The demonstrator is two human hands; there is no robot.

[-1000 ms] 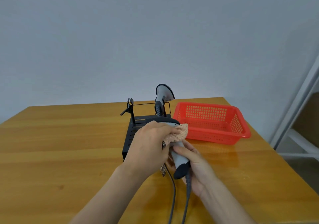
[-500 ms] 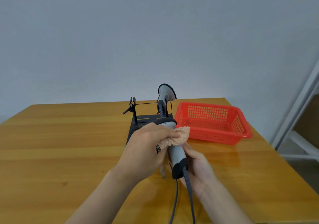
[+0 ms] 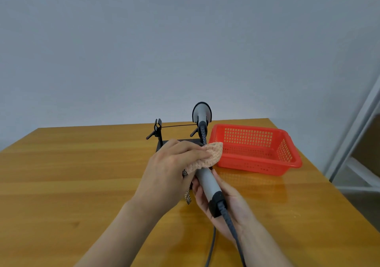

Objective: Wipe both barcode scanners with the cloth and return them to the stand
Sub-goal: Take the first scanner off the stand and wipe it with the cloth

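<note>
My right hand (image 3: 224,201) grips the grey handle of a barcode scanner (image 3: 206,181), its black cable trailing toward me. My left hand (image 3: 170,172) presses a peach cloth (image 3: 211,154) over the scanner's head, which is hidden under the cloth. A second grey scanner (image 3: 202,114) stands upright in the right holder of the black stand (image 3: 159,132) behind my hands. The stand's left holder is empty.
A red plastic basket (image 3: 285,157) sits on the wooden table (image 3: 72,174) right of the stand, with nothing visible inside. A white frame stands past the table's right edge. A grey wall rises behind the table.
The view has tilted slightly. My left hand has slid the cloth up along the scanner toward its head, leaving more of the grey handle bare. The right hand keeps its grip.
</note>
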